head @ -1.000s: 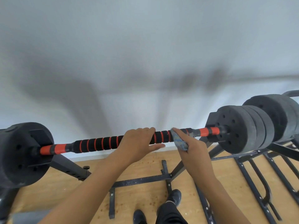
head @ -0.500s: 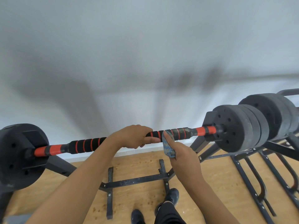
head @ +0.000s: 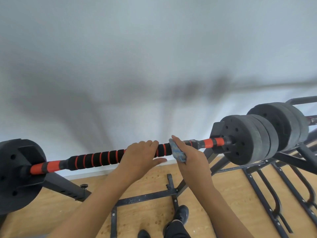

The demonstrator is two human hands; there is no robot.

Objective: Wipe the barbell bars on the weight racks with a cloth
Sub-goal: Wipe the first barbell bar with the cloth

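Barbell bar, black foam with orange rings, lies across the weight rack in front of a white wall, in the head view. Dark round weights sit on both ends. The person's left hand rests on top of the middle of the bar, fingers bent over it and thumb out below, so this grip is loose, not closed tight. The right hand is closed on a small blue cloth and presses it to the bar just beside the left hand. The step in hand looks like wiping the foam part. Next, the cloth likely needs to slide along the bar while the left hand holds the bar steady or moves out of its way.
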